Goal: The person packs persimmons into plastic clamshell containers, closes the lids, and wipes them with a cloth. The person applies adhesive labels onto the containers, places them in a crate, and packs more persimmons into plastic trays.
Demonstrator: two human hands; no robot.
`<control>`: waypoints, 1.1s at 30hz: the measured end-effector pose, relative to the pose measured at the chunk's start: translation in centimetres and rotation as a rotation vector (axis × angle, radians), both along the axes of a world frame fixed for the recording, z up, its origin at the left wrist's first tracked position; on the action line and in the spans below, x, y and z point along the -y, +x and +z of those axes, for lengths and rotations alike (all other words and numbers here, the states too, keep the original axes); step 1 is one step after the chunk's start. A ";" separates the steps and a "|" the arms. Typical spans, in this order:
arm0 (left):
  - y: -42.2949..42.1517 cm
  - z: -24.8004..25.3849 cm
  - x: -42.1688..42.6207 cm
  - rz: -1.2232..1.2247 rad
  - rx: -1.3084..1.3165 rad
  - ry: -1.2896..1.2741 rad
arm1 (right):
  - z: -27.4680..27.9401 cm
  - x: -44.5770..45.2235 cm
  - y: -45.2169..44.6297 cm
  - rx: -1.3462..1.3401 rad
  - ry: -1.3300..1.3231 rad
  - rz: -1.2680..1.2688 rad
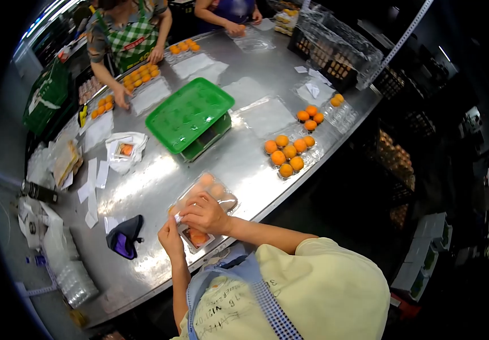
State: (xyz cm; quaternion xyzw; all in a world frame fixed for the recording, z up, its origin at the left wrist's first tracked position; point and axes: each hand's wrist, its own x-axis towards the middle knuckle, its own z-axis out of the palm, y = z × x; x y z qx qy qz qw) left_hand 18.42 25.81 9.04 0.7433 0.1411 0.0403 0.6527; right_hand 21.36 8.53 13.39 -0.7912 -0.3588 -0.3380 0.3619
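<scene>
Clear fruit box [216,191] lay under right hand [206,216], ahead-right of left hand [171,239]; both hands pinched small white bit [178,217].

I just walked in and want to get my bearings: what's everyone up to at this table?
The person's left hand and right hand meet at a small white piece, too small to identify, over a clear pack of fruit with a picture label at its near end. Across the metal table, past the green tray, a co-worker in a checked apron stands by orange fruit. More fruit sits in clear trays on the right.
</scene>
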 end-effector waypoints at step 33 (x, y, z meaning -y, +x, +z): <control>2.3 -0.9 -5.8 0.332 -0.196 -0.284 | -0.5 3.1 -2.0 -0.190 0.057 0.256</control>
